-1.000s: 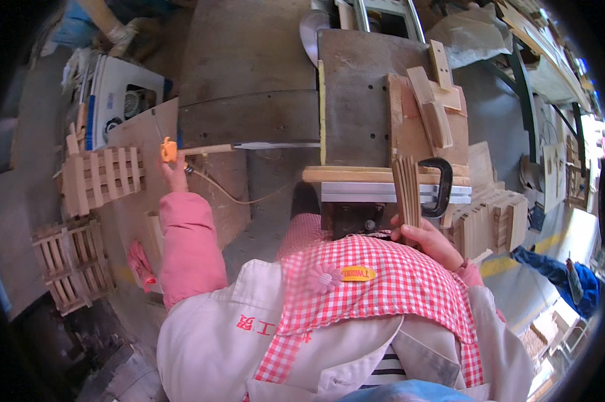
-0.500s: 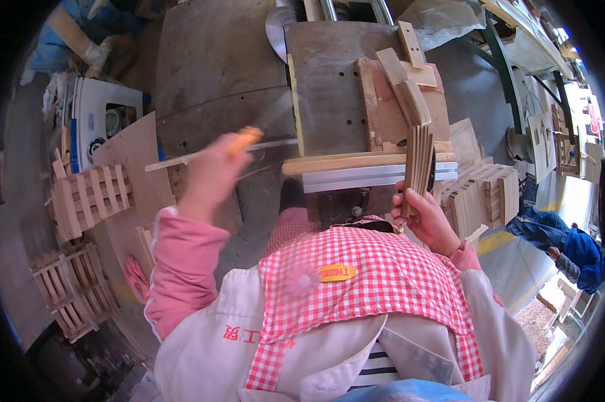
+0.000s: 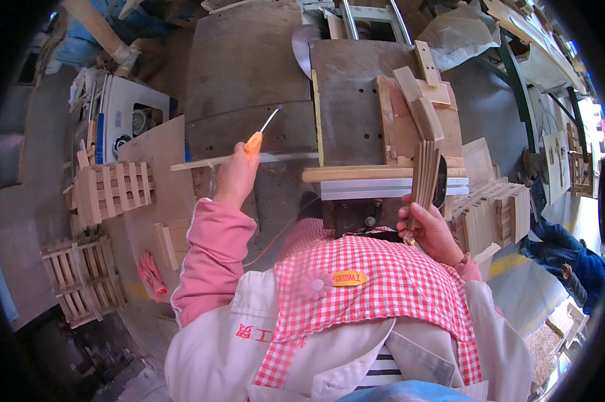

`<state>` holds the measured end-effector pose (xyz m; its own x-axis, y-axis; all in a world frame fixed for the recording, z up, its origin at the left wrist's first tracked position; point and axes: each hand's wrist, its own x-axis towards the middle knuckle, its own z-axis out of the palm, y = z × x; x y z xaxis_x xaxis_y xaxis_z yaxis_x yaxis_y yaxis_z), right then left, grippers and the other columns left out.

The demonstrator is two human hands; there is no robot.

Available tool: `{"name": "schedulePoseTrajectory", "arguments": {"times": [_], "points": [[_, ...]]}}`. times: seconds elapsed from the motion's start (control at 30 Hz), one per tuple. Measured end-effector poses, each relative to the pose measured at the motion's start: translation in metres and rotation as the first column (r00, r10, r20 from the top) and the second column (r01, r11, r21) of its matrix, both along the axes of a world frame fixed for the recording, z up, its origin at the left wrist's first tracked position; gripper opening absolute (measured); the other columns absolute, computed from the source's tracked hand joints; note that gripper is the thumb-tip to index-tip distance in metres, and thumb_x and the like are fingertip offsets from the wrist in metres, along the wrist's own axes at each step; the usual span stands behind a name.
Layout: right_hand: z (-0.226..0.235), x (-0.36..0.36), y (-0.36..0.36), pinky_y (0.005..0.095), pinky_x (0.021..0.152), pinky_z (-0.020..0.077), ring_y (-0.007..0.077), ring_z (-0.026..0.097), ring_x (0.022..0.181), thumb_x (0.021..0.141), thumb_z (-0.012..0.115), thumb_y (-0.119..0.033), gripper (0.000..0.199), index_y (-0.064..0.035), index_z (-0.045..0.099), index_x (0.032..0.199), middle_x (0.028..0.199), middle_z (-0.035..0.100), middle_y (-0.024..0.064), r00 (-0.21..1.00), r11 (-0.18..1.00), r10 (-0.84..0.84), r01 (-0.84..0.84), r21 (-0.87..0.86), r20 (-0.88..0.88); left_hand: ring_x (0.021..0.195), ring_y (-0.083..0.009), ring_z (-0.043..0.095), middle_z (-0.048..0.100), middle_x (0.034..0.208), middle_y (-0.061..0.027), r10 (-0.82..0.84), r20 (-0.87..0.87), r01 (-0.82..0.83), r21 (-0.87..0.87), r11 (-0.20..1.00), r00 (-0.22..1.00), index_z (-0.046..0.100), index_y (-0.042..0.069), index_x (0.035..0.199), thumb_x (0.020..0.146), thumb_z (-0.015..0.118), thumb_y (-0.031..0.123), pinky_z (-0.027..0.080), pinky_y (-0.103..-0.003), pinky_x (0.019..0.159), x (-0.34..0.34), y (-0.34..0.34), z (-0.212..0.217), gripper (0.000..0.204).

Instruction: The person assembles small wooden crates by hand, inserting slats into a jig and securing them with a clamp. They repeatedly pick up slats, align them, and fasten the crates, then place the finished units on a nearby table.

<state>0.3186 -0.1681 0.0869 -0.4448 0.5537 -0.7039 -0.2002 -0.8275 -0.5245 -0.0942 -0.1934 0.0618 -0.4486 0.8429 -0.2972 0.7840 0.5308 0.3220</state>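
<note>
My left hand (image 3: 232, 179) is closed round the orange handle of a screwdriver (image 3: 253, 143), whose thin metal shaft points away from me over the saw table (image 3: 249, 74). On the right, my right hand (image 3: 428, 230) grips the lower end of a bundle of thin wooden strips (image 3: 424, 175). The strips stand side by side, tilted slightly. Just behind them is a wooden fence strip (image 3: 363, 173) fixed along a silver metal rail (image 3: 383, 189) at the table's near edge. Part of a dark oval piece (image 3: 441, 182) shows beside the bundle.
A round saw blade (image 3: 304, 52) shows at the far side of the table. Wooden blocks (image 3: 419, 110) lie on a brown board (image 3: 389, 127). Wood stacks stand right (image 3: 493, 211) and left (image 3: 114, 187). Pink gloves (image 3: 152, 275) lie at left; a person in blue (image 3: 570, 251) is far right.
My left hand has moved slightly right and stopped blurring, so the screwdriver's shaft shows clearly. My right hand still holds the strips. The whole view has shifted a little.
</note>
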Motion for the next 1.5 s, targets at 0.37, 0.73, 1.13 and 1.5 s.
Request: {"name": "schedulePoseTrajectory", "arguments": {"times": [0.37, 0.73, 1.13, 1.5], "points": [[0.006, -0.023, 0.02, 0.0273, 0.074, 0.0513, 0.0122, 0.061, 0.085, 0.091, 0.065, -0.009, 0.04, -0.0017, 0.047, 0.126, 0.096, 0.063, 0.0049, 0.85, 0.799, 0.351, -0.491, 0.347, 0.394, 0.058, -0.0131, 0.061, 0.066, 0.071, -0.0051, 0.242, 0.461, -0.431, 0.364, 0.826, 0.854, 0.064, 0.002, 0.107, 0.091, 0.063, 0.021, 0.048, -0.029, 0.06, -0.07, -0.021, -0.025, 0.025], [-0.02, -0.099, 0.115, 0.049, 0.076, 0.0479, 0.0417, 0.061, 0.09, 0.081, 0.069, -0.018, 0.035, -0.0046, 0.05, 0.107, 0.091, 0.062, 0.0214, 0.316, -0.1, 0.078, -0.941, 0.323, 0.946, 0.07, -0.0125, 0.057, 0.063, 0.084, -0.0053, 0.505, 0.772, -0.92, 0.364, 0.148, 0.387, 0.066, 0.001, 0.1, 0.084, 0.073, 0.035, 0.046, -0.031, 0.062, -0.206, -0.049, -0.108, 0.038], [-0.071, -0.154, 0.139, 0.0402, 0.084, 0.0456, 0.0307, 0.056, 0.104, 0.076, 0.07, -0.017, 0.031, -0.0079, 0.056, 0.102, 0.102, 0.059, 0.0109, 0.312, -0.389, -0.314, -0.904, 0.178, 0.897, 0.11, -0.0282, 0.052, 0.059, 0.113, -0.0141, 0.539, 0.204, -0.481, 0.756, 0.444, 0.817, 0.061, 0.003, 0.113, 0.086, 0.063, 0.013, 0.041, -0.04, 0.095, -0.08, -0.07, -0.077, 0.029], [-0.073, -0.164, 0.144, 0.0438, 0.087, 0.0477, 0.036, 0.059, 0.1, 0.077, 0.064, -0.015, 0.026, -0.0056, 0.057, 0.099, 0.1, 0.06, 0.016, 0.134, -0.421, 0.03, -0.897, 0.134, 0.991, 0.104, -0.0318, 0.057, 0.061, 0.106, -0.0105, -0.599, 0.164, 0.245, 0.805, 0.541, 0.784, 0.062, 0.006, 0.099, 0.077, 0.069, 0.012, 0.044, -0.043, 0.093, 0.143, 0.011, -0.061, 0.024]]}}
